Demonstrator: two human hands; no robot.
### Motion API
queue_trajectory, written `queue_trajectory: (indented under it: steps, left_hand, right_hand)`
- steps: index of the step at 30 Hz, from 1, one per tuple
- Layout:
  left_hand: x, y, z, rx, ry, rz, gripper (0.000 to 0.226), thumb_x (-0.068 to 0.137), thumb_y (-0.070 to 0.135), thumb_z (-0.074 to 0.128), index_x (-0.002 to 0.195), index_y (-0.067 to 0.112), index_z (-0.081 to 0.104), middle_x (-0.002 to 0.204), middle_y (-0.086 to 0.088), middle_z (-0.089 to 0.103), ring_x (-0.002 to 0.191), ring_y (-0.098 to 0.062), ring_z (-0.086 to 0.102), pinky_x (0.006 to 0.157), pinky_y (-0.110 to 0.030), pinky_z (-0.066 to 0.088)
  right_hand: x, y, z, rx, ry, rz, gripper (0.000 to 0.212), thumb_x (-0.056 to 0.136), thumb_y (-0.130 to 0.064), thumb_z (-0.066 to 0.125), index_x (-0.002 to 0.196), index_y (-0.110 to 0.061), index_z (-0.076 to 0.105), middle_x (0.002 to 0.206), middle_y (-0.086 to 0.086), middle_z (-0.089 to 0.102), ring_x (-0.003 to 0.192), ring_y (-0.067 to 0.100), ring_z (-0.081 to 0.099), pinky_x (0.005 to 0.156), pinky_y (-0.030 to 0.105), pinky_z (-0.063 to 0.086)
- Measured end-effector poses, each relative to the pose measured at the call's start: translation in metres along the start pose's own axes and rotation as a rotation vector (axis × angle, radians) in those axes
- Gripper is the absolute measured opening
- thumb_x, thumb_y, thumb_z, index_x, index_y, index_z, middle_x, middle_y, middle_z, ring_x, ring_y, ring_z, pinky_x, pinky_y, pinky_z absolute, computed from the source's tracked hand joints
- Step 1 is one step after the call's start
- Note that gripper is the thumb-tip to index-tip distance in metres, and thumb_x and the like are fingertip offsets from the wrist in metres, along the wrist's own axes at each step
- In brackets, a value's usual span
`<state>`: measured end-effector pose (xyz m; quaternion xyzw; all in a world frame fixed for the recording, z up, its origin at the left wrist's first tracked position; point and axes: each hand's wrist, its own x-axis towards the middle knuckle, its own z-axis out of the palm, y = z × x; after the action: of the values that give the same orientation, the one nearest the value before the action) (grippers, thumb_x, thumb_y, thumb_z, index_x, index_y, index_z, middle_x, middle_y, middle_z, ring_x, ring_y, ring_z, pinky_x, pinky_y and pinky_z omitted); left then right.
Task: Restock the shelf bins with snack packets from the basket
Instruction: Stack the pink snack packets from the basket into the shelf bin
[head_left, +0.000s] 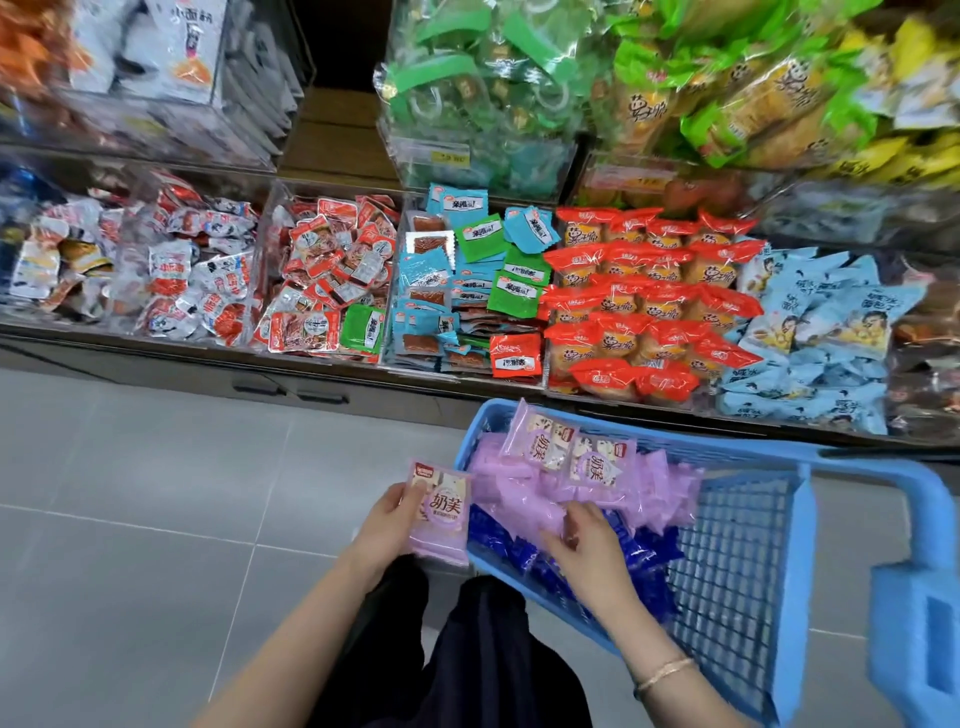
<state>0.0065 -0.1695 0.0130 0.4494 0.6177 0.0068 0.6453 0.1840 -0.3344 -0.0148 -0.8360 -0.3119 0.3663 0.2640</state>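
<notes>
The left grip (395, 525) holds one pink snack packet (441, 512), thumb across its printed face and fingers behind it, just left of the basket and above the floor. The right grip (582, 545) is inside the blue basket (753, 457), fingers bent down onto the pile of pink packets (519, 493). Whether it is pinching one cannot be told. A thin bracelet (665, 673) circles that wrist.

On top of the pile, two more pink packets lie with their printed faces up, one (540, 441) against the basket's far rim and one (602, 465) just beside it. The plain pink ones under them overlap too much to count. Dark blue packets (639, 551) lie beneath, on the near side.

Beyond the basket, five bins of the lower shelf row show plainly:
- White-and-red packets (197, 270).
- Red packets (327, 275), with a single green sachet (363, 327) at the front.
- Blue and green flat sachets (467, 280), with one red sachet (516, 355) at the front.
- Orange-ended cakes (654, 301).
- Pale blue packets (810, 343).

Above them stand a bin of clear green packets (478, 93) and a bin of lime-green ones (727, 78). Grey floor tiles (130, 493) lie to the left.
</notes>
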Motion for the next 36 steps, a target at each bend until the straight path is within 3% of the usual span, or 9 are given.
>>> queue_trajectory:
  steps: [4, 9, 16, 19, 22, 25, 29, 32, 36]
  left_hand:
    - [-0.009, 0.008, 0.014, -0.002, -0.118, -0.07, 0.044, 0.1, 0.046, 0.035, 0.121, 0.014, 0.056, 0.111, -0.01, 0.069, 0.099, -0.026, 0.066, 0.083, -0.038, 0.055]
    - [-0.019, 0.007, 0.022, -0.131, -0.376, -0.031, 0.059, 0.094, 0.061, 0.036, 0.123, 0.015, 0.061, 0.118, -0.011, 0.068, 0.113, -0.029, 0.062, 0.102, -0.048, 0.045]
    - [-0.015, -0.004, 0.021, -0.196, -0.371, -0.033, 0.071, 0.065, 0.051, 0.074, 0.122, 0.012, 0.056, 0.116, -0.013, 0.067, 0.108, -0.03, 0.064, 0.085, -0.042, 0.053]
    - [-0.013, -0.01, 0.025, -0.202, -0.341, -0.012, 0.064, 0.067, 0.047, 0.074, 0.119, 0.014, 0.057, 0.113, -0.01, 0.069, 0.105, -0.025, 0.066, 0.089, -0.042, 0.053]
    - [-0.014, -0.009, 0.03, -0.267, -0.311, 0.035, 0.061, 0.071, 0.04, 0.079, 0.12, 0.013, 0.053, 0.109, -0.006, 0.072, 0.103, -0.022, 0.068, 0.09, -0.038, 0.051]
    - [-0.015, 0.001, 0.032, -0.188, -0.237, 0.113, 0.058, 0.075, 0.055, 0.068, 0.117, 0.017, 0.054, 0.105, -0.003, 0.073, 0.099, -0.02, 0.069, 0.085, -0.036, 0.054]
    - [-0.01, 0.014, 0.027, -0.121, -0.051, 0.102, 0.045, 0.096, 0.054, 0.036, 0.111, 0.018, 0.059, 0.106, -0.011, 0.071, 0.095, -0.028, 0.069, 0.078, -0.043, 0.056]
    - [-0.006, 0.021, 0.017, -0.107, -0.074, 0.063, 0.059, 0.098, 0.057, 0.019, 0.114, 0.019, 0.063, 0.105, -0.009, 0.072, 0.099, -0.026, 0.068, 0.084, -0.041, 0.054]
    - [-0.009, 0.031, 0.016, 0.135, -0.207, 0.128, 0.055, 0.096, 0.057, 0.016, 0.092, 0.034, 0.066, 0.084, 0.016, 0.073, 0.082, 0.005, 0.067, 0.071, -0.011, 0.051]
  right_hand:
    - [-0.013, -0.026, 0.0, 0.014, 0.101, -0.337, 0.034, 0.077, 0.0, 0.065, 0.106, -0.016, 0.062, 0.111, -0.006, 0.047, 0.102, 0.005, 0.048, 0.091, 0.013, 0.04]
    - [-0.019, -0.035, 0.011, -0.149, 0.026, -0.501, 0.052, 0.065, 0.01, 0.07, 0.113, -0.007, 0.063, 0.121, 0.008, 0.05, 0.111, 0.017, 0.051, 0.093, 0.029, 0.049]
    - [-0.031, -0.039, 0.004, -0.183, -0.06, -0.652, 0.037, 0.087, -0.004, 0.046, 0.12, -0.005, 0.06, 0.122, 0.009, 0.053, 0.116, 0.014, 0.05, 0.101, 0.023, 0.042]
    - [-0.03, -0.043, 0.002, 0.035, -0.119, -0.458, 0.039, 0.084, -0.001, 0.042, 0.116, -0.01, 0.062, 0.121, -0.005, 0.047, 0.116, 0.003, 0.044, 0.104, 0.016, 0.034]
    - [-0.022, -0.052, 0.005, 0.385, -0.037, -0.075, 0.036, 0.085, -0.006, 0.062, 0.117, -0.018, 0.053, 0.119, -0.013, 0.045, 0.115, -0.002, 0.045, 0.101, 0.021, 0.04]
    - [-0.014, -0.058, 0.008, 0.584, -0.24, 0.183, 0.04, 0.081, -0.022, 0.073, 0.114, -0.023, 0.051, 0.113, -0.009, 0.061, 0.106, 0.008, 0.06, 0.084, 0.02, 0.05]
    - [-0.004, -0.05, -0.011, 0.638, -0.252, 0.185, 0.038, 0.082, -0.013, 0.071, 0.103, -0.04, 0.054, 0.101, -0.022, 0.069, 0.09, -0.007, 0.064, 0.07, 0.011, 0.051]
    - [0.007, -0.043, -0.04, 0.484, -0.369, 0.115, 0.051, 0.083, -0.008, 0.065, 0.114, -0.046, 0.052, 0.103, -0.026, 0.065, 0.083, -0.015, 0.061, 0.06, 0.006, 0.047]
    - [0.025, -0.053, -0.058, 0.06, -0.611, -0.058, 0.057, 0.081, -0.009, 0.064, 0.128, -0.039, 0.054, 0.121, -0.013, 0.055, 0.077, -0.004, 0.056, 0.059, 0.01, 0.047]
